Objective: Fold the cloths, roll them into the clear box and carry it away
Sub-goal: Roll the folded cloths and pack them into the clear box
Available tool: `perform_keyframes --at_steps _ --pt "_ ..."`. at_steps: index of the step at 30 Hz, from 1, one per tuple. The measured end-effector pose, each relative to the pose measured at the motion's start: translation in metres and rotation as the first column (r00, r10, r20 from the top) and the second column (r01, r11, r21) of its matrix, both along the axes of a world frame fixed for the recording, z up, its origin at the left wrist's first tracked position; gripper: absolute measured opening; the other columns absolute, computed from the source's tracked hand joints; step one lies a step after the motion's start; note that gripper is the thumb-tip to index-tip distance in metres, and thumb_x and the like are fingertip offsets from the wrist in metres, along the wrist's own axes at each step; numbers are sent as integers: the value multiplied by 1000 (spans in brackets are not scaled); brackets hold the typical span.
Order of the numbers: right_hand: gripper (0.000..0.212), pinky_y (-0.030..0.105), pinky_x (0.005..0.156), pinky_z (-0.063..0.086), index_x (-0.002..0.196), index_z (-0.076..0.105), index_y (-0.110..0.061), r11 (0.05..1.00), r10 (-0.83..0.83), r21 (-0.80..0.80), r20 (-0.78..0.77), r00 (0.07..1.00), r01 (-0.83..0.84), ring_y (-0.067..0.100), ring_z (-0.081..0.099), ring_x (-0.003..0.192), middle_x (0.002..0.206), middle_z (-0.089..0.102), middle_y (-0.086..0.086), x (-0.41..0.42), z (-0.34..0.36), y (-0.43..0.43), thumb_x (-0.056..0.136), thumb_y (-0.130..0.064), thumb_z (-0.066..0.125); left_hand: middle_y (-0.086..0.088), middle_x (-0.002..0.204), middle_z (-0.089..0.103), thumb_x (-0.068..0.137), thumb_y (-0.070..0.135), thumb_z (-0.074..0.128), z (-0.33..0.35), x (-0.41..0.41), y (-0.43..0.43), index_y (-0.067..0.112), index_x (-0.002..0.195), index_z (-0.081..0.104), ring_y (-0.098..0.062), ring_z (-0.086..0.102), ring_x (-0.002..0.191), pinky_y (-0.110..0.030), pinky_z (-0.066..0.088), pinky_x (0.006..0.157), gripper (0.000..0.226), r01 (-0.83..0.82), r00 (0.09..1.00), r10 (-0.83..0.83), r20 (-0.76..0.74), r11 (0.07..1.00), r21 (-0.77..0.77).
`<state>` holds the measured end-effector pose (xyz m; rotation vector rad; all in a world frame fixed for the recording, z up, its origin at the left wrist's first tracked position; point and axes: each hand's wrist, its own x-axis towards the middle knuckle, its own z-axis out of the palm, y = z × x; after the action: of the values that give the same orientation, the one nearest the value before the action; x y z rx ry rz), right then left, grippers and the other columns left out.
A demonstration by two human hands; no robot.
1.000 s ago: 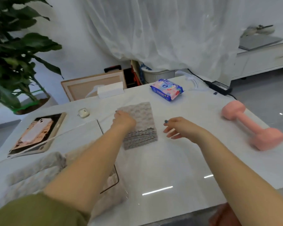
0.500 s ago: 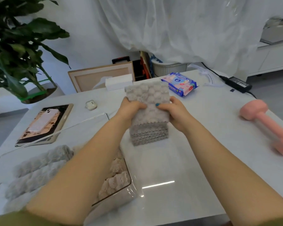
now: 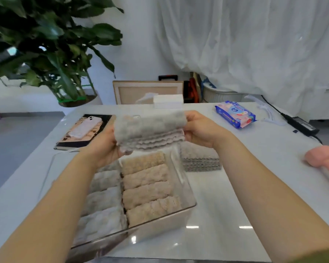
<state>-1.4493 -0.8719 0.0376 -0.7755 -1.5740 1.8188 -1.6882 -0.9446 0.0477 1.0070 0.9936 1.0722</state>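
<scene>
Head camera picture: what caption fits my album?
Left hand and right hand hold a grey cloth above the clear box of rolled cloths.

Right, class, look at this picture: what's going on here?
A person grips a grey cloth with the left hand and the right hand, above the clear box on the white table. The box already holds rolled cloths: a pale grey row on the left, a beige row on the right. Another folded grey cloth lies on the table beside the box.

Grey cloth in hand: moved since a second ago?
Yes. The grey cloth rose off the table and shifted left, now above the far end of the clear box.
</scene>
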Motion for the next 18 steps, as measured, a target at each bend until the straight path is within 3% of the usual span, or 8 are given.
perform_keyframes --at_steps 1,3,6,8,10,13,16,18 --pt "55 26 63 57 76 77 -19 1000 15 21 63 998 -17 15 66 76 82 72 2 -9 2 -1 85 19 40 -10 78 67 74 12 65 -8 -10 -1 17 82 70 -19 62 60 -23 49 45 11 47 999 -47 -10 999 3" --pt "63 24 60 54 67 76 -20 980 17 181 347 938 -85 16 65 76 86 71 6 -25 1 1 76 25 33 -10 83 64 79 -13 44 -27 -28 7 23 66 68 -24 58 72 -27 43 53 46 91 922 -58 -383 993 70" --pt "59 34 66 55 72 76 -19 863 -39 353 760 649 -361 39 57 85 103 61 25 -52 -5 5 64 16 29 -7 89 58 67 -22 30 -49 -24 20 26 62 61 -10 54 80 -18 37 66 57 272 517 -55 -855 957 103" --pt "52 35 68 51 77 75 -17 818 -62 289 904 424 -497 34 58 76 100 66 21 -72 -10 5 67 12 33 -1 92 51 72 -16 36 -59 -18 23 24 73 62 -14 51 88 -21 40 73 48 308 325 -93 -941 951 12" --pt "35 32 67 47 84 72 -12 805 -47 163 976 213 -571 27 59 79 103 68 14 -91 -15 -2 77 4 42 0 92 51 77 -7 41 -67 -13 26 20 83 65 -18 51 89 -27 42 77 38 302 210 -200 -957 944 -132" --pt "22 34 71 44 103 60 -6 779 -109 83 994 -5 -621 28 52 82 121 42 13 -108 -41 -6 92 -14 43 -4 92 50 86 18 49 -76 -9 26 10 84 59 -21 51 78 -31 41 69 13 245 200 -291 -936 939 -240" --pt "23 38 75 43 114 53 -10 742 -262 212 965 17 -636 31 50 86 124 32 13 -110 -63 -7 96 -21 44 -5 104 40 86 33 61 -85 -5 25 12 98 52 -23 49 82 -35 44 74 26 232 61 -186 -981 958 -168" --pt "11 38 69 38 105 45 -11 689 -359 332 929 96 -645 31 45 86 121 32 14 -106 -71 -9 93 -13 45 -8 111 41 86 20 64 -88 -2 22 14 103 48 -25 48 89 -34 45 77 24 234 -19 -99 -995 967 -100"
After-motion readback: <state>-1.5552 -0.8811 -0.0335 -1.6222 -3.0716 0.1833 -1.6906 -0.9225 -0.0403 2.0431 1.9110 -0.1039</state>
